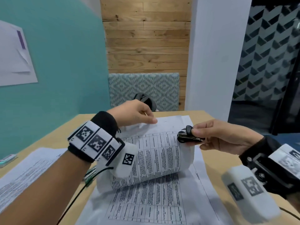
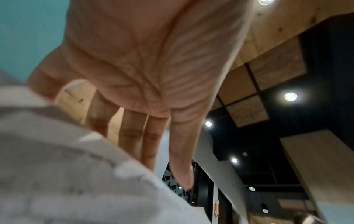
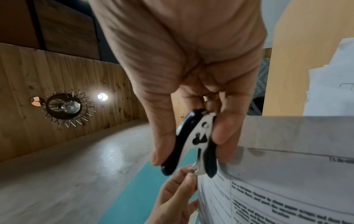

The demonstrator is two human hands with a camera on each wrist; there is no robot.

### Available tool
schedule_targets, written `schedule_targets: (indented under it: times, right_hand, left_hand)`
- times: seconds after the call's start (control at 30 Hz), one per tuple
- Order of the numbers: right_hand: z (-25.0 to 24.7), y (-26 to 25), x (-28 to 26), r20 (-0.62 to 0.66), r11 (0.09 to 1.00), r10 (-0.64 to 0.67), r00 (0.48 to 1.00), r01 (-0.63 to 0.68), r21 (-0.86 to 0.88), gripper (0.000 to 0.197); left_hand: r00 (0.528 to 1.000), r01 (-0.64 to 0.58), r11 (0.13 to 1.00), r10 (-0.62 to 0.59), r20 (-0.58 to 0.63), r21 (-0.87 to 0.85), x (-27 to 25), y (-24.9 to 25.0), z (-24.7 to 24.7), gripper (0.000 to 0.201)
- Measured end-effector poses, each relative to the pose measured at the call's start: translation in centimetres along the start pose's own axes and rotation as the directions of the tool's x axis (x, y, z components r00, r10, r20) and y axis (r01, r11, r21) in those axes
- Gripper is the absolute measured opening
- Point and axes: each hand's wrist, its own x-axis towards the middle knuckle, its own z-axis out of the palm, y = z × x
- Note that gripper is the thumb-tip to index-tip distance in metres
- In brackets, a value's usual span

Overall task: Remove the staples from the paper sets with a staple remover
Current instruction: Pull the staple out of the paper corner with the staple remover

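Note:
A stapled paper set (image 1: 154, 200) with printed tables lies on the wooden table (image 1: 53, 135). Its upper sheets (image 1: 159, 153) are curled back into a roll under my left wrist. My left hand (image 1: 151, 120) rests its straight fingers (image 2: 132, 133) on the far top corner of the paper. My right hand (image 1: 197, 138) pinches a black staple remover (image 1: 186, 137) between thumb and fingers, just right of the roll. The remover (image 3: 191, 144) has metal jaws that point towards the left hand, a short gap away. No staple is visible.
Another printed paper set (image 1: 29, 172) lies at the near left, with a small teal box (image 1: 8, 159) beside it at the table's left edge. A black cable (image 1: 76, 197) runs from my left wrist. A patterned chair (image 1: 142, 85) with a dark bag (image 1: 144, 98) stands behind the table.

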Motion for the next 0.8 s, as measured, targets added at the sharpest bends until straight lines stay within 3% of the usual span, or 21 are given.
schedule_targets:
  times: [0.1, 0.23, 0.33, 0.4, 0.57, 0.63, 0.73, 0.8]
  right_hand:
    - [-0.2, 0.3, -0.1, 0.008, 0.999, 0.028, 1.000, -0.028, -0.022, 0.063]
    - [-0.7, 0.3, -0.8, -0.043, 0.997, 0.010, 0.999, -0.013, -0.079, 0.069]
    - [-1.6, -0.8, -0.8, -0.230, 0.970, -0.196, 0.953, 0.155, -0.185, 0.084]
    - [-1.9, -2.0, -0.7, -0.289, 0.942, -0.324, 0.901, 0.278, -0.190, 0.078]
    - [1.2, -3.1, 0.7, -0.173, 0.883, -0.440, 0.881, 0.390, -0.260, 0.054]
    - [3.0, -2.3, 1.5, -0.155, 0.796, -0.517, 0.842, 0.406, -0.450, 0.044]
    - [4.8, -0.6, 2.3, -0.074, 0.456, -0.708, 0.703, 0.374, -0.808, 0.040]
    - [4.9, 0.2, 2.5, -0.020, 0.340, -0.741, 0.671, 0.349, -0.873, 0.045]
  left_hand:
    - [0.994, -0.020, 0.981, 0.041, 0.104, -0.190, 0.8, -0.7, 0.6, 0.020]
    - [0.979, -0.013, 0.939, 0.082, 0.186, -0.345, 1.1, -1.5, 1.1, 0.032]
    - [0.981, -0.016, 0.933, 0.084, 0.173, -0.359, 1.4, -1.7, 1.2, 0.035]
    - [0.983, -0.014, 0.932, 0.079, 0.164, -0.363, 1.4, -1.7, 1.3, 0.037]
    - [0.989, -0.010, 0.910, 0.070, 0.130, -0.413, 1.2, -1.5, 1.8, 0.029]
    - [0.991, -0.014, 0.897, 0.070, 0.110, -0.442, 1.2, -1.4, 1.9, 0.029]
    - [0.989, -0.032, 0.875, 0.097, 0.110, -0.482, 1.1, -1.5, 1.9, 0.035]
    - [0.986, -0.030, 0.867, 0.109, 0.129, -0.498, 0.9, -1.7, 1.8, 0.034]
